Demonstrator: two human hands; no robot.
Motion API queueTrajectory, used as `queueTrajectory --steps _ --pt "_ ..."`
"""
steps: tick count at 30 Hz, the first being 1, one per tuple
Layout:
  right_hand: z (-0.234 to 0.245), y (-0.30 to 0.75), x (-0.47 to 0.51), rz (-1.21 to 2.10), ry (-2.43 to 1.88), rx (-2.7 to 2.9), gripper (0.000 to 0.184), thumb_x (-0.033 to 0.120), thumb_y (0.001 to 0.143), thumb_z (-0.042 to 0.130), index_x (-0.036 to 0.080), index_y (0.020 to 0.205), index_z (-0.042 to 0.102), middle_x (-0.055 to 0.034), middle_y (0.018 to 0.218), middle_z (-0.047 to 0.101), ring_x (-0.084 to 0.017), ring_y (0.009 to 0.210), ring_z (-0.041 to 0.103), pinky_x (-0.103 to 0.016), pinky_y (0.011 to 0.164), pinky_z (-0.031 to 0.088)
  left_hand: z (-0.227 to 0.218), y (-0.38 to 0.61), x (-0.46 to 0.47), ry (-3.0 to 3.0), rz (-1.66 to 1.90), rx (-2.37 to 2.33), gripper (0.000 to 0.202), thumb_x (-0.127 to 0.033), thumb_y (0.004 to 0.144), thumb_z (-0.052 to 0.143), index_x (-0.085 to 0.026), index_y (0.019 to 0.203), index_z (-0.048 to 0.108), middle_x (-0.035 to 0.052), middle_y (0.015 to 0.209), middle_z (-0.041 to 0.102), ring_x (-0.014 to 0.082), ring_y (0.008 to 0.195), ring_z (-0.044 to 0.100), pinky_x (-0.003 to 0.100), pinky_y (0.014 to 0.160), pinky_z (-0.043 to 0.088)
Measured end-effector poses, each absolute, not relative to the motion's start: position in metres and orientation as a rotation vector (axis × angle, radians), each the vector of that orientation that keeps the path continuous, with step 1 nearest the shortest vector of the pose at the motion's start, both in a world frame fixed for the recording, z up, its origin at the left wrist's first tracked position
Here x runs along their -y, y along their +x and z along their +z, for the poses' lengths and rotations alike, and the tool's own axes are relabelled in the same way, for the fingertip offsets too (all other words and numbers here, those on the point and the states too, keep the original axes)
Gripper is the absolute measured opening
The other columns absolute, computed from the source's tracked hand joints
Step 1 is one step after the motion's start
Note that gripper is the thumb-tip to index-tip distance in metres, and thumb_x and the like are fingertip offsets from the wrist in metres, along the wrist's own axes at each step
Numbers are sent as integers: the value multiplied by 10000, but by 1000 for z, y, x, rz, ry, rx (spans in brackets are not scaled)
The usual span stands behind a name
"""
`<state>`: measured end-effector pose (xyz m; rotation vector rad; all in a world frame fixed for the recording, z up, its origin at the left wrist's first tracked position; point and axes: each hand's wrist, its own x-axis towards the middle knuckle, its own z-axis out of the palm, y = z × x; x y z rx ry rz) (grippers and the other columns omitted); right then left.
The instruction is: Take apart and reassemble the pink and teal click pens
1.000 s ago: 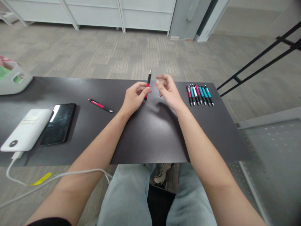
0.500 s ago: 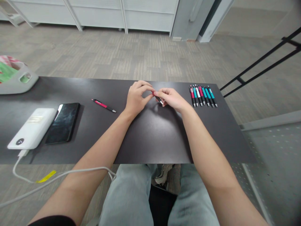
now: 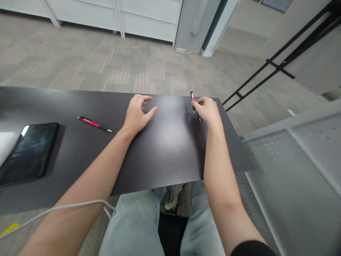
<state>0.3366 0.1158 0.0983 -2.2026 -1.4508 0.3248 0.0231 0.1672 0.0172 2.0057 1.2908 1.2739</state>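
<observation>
My right hand (image 3: 207,108) is at the right end of the dark table (image 3: 170,149), its thumb and fingers pinched on a red and black pen (image 3: 192,97). The pen is nearly upright in the view, its clip end toward the far edge. Under the same hand shows the tip of another pen (image 3: 200,118); the rest of the pen row is hidden by the hand. My left hand (image 3: 138,113) rests near the middle of the table, fingers curved apart and holding nothing. To its left a second red and black pen (image 3: 94,123) lies slantwise.
A black phone (image 3: 30,153) lies on the left of the table, beside part of a white power bank (image 3: 6,144). A white cable (image 3: 77,205) passes across my left forearm. Black metal bars (image 3: 247,83) stand past the right edge.
My right hand has carried the pen from beside my left hand over to the pen row. My left hand has let go of it and opened. The camera view has turned right.
</observation>
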Motion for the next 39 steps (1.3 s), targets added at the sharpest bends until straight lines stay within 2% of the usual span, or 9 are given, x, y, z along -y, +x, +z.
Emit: queueTrajectory --steps 5,9,19,23,26,29,32,36,39 --pt "98 342 -98 286 -2448 1471 172 353 1150 771 271 1052 885 -162 1291 969 -399 1314 892 -444 1072 673 15 24 -168 2014 1287 -1244 238 -265 955 941 -284 1171 841 85 1240 838 314 1149 798 431 925 703" --pt "95 336 -99 276 -2505 1495 194 381 1178 758 273 1143 914 -172 1375 964 -412 1349 885 -458 1082 676 15 23 -168 2035 1262 -1226 152 -307 966 932 -282 1087 843 74 1183 829 305 1115 788 425 912 693" --pt "93 343 -100 219 -2517 1522 159 398 1174 806 278 1204 905 -170 1426 952 -417 1365 873 -475 1102 671 13 20 -171 2061 1204 -1238 114 -282 1009 921 -271 1089 841 74 1184 802 303 1131 778 408 893 662" --pt "91 338 -101 158 -2449 1545 177 359 1173 768 279 1266 895 -162 1348 948 -410 1308 867 -468 1060 656 14 19 -171 2045 1211 -1244 78 -254 1031 895 -270 1085 841 78 1176 810 301 1107 782 411 883 648" --pt "89 320 -101 156 -2288 1686 230 305 1184 695 280 1322 877 -145 1277 946 -402 1286 860 -465 1048 639 15 17 -168 2077 1197 -1245 79 -243 1062 861 -277 1130 839 83 1192 830 302 1098 792 442 950 668" --pt "83 287 -92 199 -2075 1864 270 313 1197 641 301 1336 871 -148 1271 934 -403 1275 856 -483 1064 642 18 18 -162 2166 1143 -1247 88 -258 1099 833 -285 1182 846 98 1193 853 335 1140 814 511 1079 688" --pt "74 247 -62 252 -1896 2025 322 361 1220 582 332 1342 879 -166 1321 921 -420 1320 850 -547 1178 642 23 24 -155 2267 1064 -1255 131 -267 1148 792 -304 1245 873 114 1221 878 377 1247 840 576 1203 666" --pt "66 214 -3 353 -1814 2148 400 426 1220 569 365 1442 896 -201 1496 893 -468 1456 825 -637 1264 651 31 29 -138 2263 1060 -1341 191 -279 1217 719 -357 1247 891 137 1288 885 419 1343 846 633 1225 640" --pt "66 209 32 372 -1845 2145 455 536 1221 553 466 1487 916 -167 1579 879 -509 1494 812 -707 1299 662 37 7 -119 2237 1095 -1339 239 -231 1194 716 -376 1222 905 163 1346 881 438 1381 826 679 1252 613"
